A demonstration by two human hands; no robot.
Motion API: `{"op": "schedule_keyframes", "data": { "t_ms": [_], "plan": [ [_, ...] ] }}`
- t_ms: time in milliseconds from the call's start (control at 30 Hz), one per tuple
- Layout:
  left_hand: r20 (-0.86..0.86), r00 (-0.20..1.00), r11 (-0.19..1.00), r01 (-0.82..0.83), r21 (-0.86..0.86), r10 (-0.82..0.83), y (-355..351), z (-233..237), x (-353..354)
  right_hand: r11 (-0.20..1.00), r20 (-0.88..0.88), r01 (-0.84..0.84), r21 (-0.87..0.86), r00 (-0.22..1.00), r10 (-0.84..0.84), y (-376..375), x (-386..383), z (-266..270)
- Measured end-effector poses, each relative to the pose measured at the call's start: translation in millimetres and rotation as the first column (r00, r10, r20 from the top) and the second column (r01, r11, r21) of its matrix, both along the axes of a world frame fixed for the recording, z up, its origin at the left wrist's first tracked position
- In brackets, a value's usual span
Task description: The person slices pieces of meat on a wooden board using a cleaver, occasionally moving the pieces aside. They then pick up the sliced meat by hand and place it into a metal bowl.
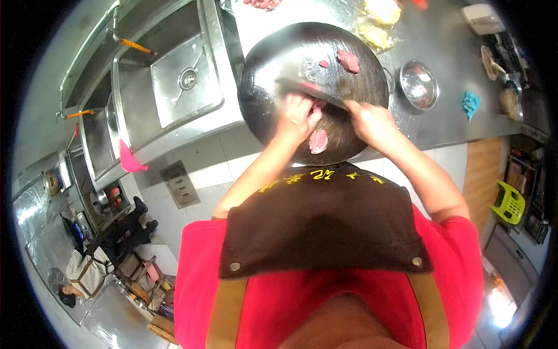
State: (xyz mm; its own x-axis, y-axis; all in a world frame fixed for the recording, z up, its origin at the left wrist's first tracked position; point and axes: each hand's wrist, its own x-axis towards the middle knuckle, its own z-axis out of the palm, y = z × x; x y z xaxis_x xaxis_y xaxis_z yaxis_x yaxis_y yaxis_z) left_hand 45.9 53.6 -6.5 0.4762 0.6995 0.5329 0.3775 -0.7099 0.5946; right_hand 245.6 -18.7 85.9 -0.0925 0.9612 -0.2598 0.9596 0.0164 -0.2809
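Observation:
A round dark chopping board [261, 64] lies on the steel counter. My right hand [372, 122] grips the handle of a cleaver [314, 90], whose blade is blurred and angles to the upper left across the board. Just below the blade, my left hand [299, 119] rests on the board with its fingers bent; what lies under them is hidden. One piece of raw meat [318, 141] sits near the board's front edge. Beyond the blade are a larger piece [349, 61] and a small scrap [323, 64].
A metal bowl [418, 85] and a blue cloth [471, 104] are on the counter at right. Bagged yellow food [375, 35] and more meat [263, 4] lie behind the board. Steel sinks [168, 87] stand left. Another person [93, 264] sits at lower left.

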Motion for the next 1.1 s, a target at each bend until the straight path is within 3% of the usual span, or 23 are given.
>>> {"op": "schedule_keyframes", "data": {
  "t_ms": [100, 233, 267, 433, 600, 967, 1000, 1067, 1100],
  "plan": [
    [-0.03, 0.999, 0.997, 0.017, -0.069, -0.02, -8, 10, -3, 0.976, -0.149, -0.075, 0.203, 0.983, 0.106, 49, -37, -5],
    [0.017, 0.999, 0.998, -0.03, 0.061, 0.029, -13, 7, -7, 0.983, -0.163, 0.035, 0.182, 0.987, -0.005, 65, -33, 6],
    [0.033, 0.998, 0.998, -0.048, 0.04, 0.047, -14, 3, -7, 0.989, -0.057, 0.066, 0.132, 0.997, -0.059, 57, -17, -11],
    [-0.066, 0.995, 0.995, -0.076, -0.071, 0.071, -17, 0, -8, 0.997, -0.046, -0.006, 0.075, 0.999, 0.01, -27, 25, 46],
    [-0.056, 0.998, 0.996, -0.011, -0.083, 0.006, -17, 1, -8, 1.0, 0.022, -0.02, 0.012, 1.0, 0.019, -51, 32, 47],
    [-0.038, 0.998, 0.993, -0.06, -0.101, 0.057, -12, 5, -9, 0.993, 0.062, -0.119, -0.02, 0.991, 0.12, 10, 2, 19],
    [-0.068, 0.996, 0.991, -0.061, -0.117, 0.053, -12, 5, -10, 0.988, 0.025, -0.128, 0.08, 0.992, 0.127, 22, -6, 2],
    [-0.063, 0.997, 0.992, -0.056, -0.114, 0.049, -13, 11, -9, 0.985, -0.025, -0.172, 0.018, 0.985, 0.173, 56, -29, -6],
    [-0.041, 0.998, 0.995, -0.045, -0.092, 0.041, -14, 10, -9, 0.981, -0.129, -0.169, 0.093, 0.975, 0.18, 65, -40, 1]
  ]
}}
